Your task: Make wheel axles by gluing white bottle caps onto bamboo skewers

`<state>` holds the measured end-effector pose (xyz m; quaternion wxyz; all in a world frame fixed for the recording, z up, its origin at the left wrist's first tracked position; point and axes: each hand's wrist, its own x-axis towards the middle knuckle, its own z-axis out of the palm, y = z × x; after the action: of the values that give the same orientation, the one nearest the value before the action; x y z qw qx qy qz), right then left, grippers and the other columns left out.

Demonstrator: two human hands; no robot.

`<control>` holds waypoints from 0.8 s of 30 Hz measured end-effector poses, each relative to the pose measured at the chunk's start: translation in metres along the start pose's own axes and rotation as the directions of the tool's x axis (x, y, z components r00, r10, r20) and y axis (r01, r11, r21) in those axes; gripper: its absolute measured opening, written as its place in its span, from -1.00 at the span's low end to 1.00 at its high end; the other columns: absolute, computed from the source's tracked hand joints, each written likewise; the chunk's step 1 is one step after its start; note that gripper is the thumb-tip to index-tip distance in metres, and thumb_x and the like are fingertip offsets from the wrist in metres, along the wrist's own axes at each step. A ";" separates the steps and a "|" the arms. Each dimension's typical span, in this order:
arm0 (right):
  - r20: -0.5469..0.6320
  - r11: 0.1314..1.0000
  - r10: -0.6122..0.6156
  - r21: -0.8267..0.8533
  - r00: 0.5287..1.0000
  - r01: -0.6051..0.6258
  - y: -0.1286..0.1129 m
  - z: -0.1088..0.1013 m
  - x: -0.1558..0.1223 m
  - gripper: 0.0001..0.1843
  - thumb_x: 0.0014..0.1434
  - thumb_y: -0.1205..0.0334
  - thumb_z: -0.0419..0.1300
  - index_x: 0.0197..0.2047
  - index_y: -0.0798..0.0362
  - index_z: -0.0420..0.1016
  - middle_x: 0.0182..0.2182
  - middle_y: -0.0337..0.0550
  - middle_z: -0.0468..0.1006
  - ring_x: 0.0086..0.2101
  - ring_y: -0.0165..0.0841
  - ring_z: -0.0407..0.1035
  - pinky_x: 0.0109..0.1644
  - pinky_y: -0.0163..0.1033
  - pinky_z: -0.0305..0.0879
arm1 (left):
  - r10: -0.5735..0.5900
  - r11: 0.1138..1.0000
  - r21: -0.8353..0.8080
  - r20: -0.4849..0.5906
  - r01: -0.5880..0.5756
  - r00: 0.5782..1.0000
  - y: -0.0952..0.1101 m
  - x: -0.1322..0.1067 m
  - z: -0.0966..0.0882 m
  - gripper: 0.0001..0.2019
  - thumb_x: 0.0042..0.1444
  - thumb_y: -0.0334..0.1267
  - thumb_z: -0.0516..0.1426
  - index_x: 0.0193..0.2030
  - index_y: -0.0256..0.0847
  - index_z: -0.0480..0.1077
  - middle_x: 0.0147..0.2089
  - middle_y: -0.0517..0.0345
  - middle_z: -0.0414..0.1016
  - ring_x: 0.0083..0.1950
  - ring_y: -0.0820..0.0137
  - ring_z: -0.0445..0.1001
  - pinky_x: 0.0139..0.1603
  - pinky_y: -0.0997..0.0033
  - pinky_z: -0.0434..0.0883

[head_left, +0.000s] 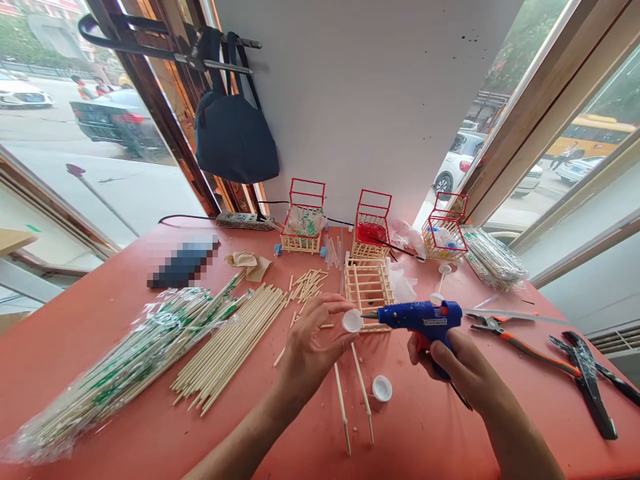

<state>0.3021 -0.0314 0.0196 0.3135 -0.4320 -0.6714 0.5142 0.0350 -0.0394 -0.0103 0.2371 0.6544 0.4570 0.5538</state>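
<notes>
Between its thumb and fingers, my left hand (316,337) pinches a white bottle cap (353,321). A blue glue gun (425,315) is gripped in my right hand (457,363), its nozzle pointing left at the cap's edge; whether it touches, I cannot tell. Behind the cap stands a small cart frame of wooden sticks (370,287), partly hidden by the gun and cap. Below my hands lie two loose sticks (361,383), with another white bottle cap (382,388) to their right.
Bundled bamboo sticks (230,340) and a plastic-wrapped pack (125,360) lie left. Stick carts (301,237) with red rims line the back near a power strip (245,220). Orange-handled pliers (530,350) and a black cutting tool (590,383) lie right.
</notes>
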 end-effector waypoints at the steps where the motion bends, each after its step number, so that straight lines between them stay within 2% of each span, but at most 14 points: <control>1: 0.006 0.998 0.017 0.055 1.000 -0.017 0.001 0.000 0.000 -0.37 0.30 -0.37 0.11 -0.28 0.11 0.49 -0.47 -0.16 0.42 -0.57 -0.47 0.11 -0.52 -0.32 0.01 | -0.010 1.000 -0.010 -0.004 0.010 1.000 0.000 0.000 0.000 -0.75 0.16 -0.31 0.35 -0.01 -0.08 0.57 0.06 0.06 0.60 0.12 0.20 0.57 0.16 0.23 0.47; 5: 0.013 0.973 0.064 0.222 0.998 -0.065 0.001 0.004 0.001 -0.37 0.28 -0.38 0.14 -0.25 0.10 0.49 -0.43 -0.16 0.42 -0.57 -0.50 0.09 -0.52 -0.34 -0.06 | -0.043 0.999 -0.031 0.000 0.043 0.999 -0.002 0.001 -0.001 -0.73 0.17 -0.28 0.33 0.03 -0.05 0.60 0.07 0.06 0.60 0.13 0.20 0.58 0.17 0.22 0.47; 8: -0.084 0.945 0.112 0.317 0.990 -0.080 -0.002 0.006 0.000 -0.42 0.26 -0.36 0.20 -0.19 0.08 0.48 -0.37 -0.14 0.46 -0.52 -0.47 0.17 -0.51 -0.36 -0.01 | -0.057 0.998 -0.038 0.004 0.057 0.998 -0.002 0.001 -0.001 -0.73 0.18 -0.28 0.32 0.03 -0.04 0.60 0.07 0.06 0.59 0.13 0.20 0.58 0.16 0.22 0.48; 11: -0.111 0.949 0.118 0.306 0.987 -0.079 -0.006 0.006 -0.003 -0.41 0.24 -0.37 0.20 -0.19 0.06 0.47 -0.37 -0.13 0.48 -0.51 -0.44 0.19 -0.53 -0.36 0.02 | -0.034 0.999 -0.030 0.004 0.034 0.999 -0.002 0.000 -0.001 -0.75 0.19 -0.29 0.32 0.02 -0.05 0.59 0.08 0.04 0.58 0.14 0.20 0.56 0.16 0.20 0.47; 13: -0.071 0.986 0.060 0.159 0.996 -0.048 -0.008 0.007 -0.005 -0.39 0.28 -0.38 0.14 -0.26 0.08 0.47 -0.42 -0.14 0.47 -0.55 -0.46 0.15 -0.53 -0.34 0.03 | 0.006 1.000 -0.007 -0.005 -0.006 1.000 -0.002 -0.001 0.000 -0.74 0.20 -0.31 0.31 0.03 -0.06 0.57 0.09 0.04 0.58 0.15 0.20 0.55 0.18 0.18 0.46; 15: -0.055 0.998 -0.027 -0.064 0.998 0.023 -0.011 0.008 -0.007 -0.38 0.34 -0.36 0.06 -0.33 0.07 0.47 -0.48 -0.17 0.45 -0.57 -0.46 0.13 -0.53 -0.32 0.05 | 0.063 0.998 0.029 -0.021 -0.062 0.998 -0.002 -0.001 0.001 -0.73 0.20 -0.32 0.32 0.04 -0.06 0.56 0.09 0.03 0.57 0.17 0.19 0.53 0.19 0.17 0.46; 18: -0.091 0.924 -0.151 -0.367 0.984 0.108 -0.012 0.011 -0.008 -0.38 0.40 -0.29 -0.03 -0.38 0.05 0.47 -0.52 -0.18 0.45 -0.57 -0.41 0.18 -0.52 -0.29 0.11 | 0.119 0.990 0.081 -0.021 -0.117 0.993 -0.003 -0.002 0.002 -0.70 0.20 -0.33 0.33 0.07 -0.06 0.53 0.08 0.03 0.58 0.20 0.18 0.50 0.21 0.14 0.44; 21: -0.125 0.840 -0.220 -0.528 0.967 0.123 -0.011 0.012 -0.008 -0.41 0.41 -0.24 -0.05 -0.40 0.04 0.45 -0.53 -0.14 0.50 -0.54 -0.33 0.32 -0.47 -0.26 0.23 | 0.116 0.989 0.098 -0.015 -0.114 0.993 -0.004 -0.002 0.002 -0.70 0.20 -0.36 0.32 0.06 -0.08 0.52 0.07 0.03 0.57 0.19 0.18 0.49 0.22 0.12 0.43; 24: -0.111 0.798 -0.221 -0.591 0.969 0.114 -0.009 0.012 -0.008 -0.43 0.42 -0.20 -0.06 -0.41 0.03 0.42 -0.51 -0.10 0.55 -0.50 -0.27 0.41 -0.46 -0.25 0.28 | 0.115 0.989 0.098 -0.012 -0.113 0.993 -0.004 -0.002 0.002 -0.71 0.20 -0.39 0.32 0.05 -0.09 0.51 0.07 0.02 0.57 0.18 0.17 0.50 0.21 0.12 0.43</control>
<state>0.2930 -0.0444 0.0253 0.2685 -0.4889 -0.8016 0.2154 0.0357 -0.0389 -0.0146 0.1690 0.6852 0.4474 0.5493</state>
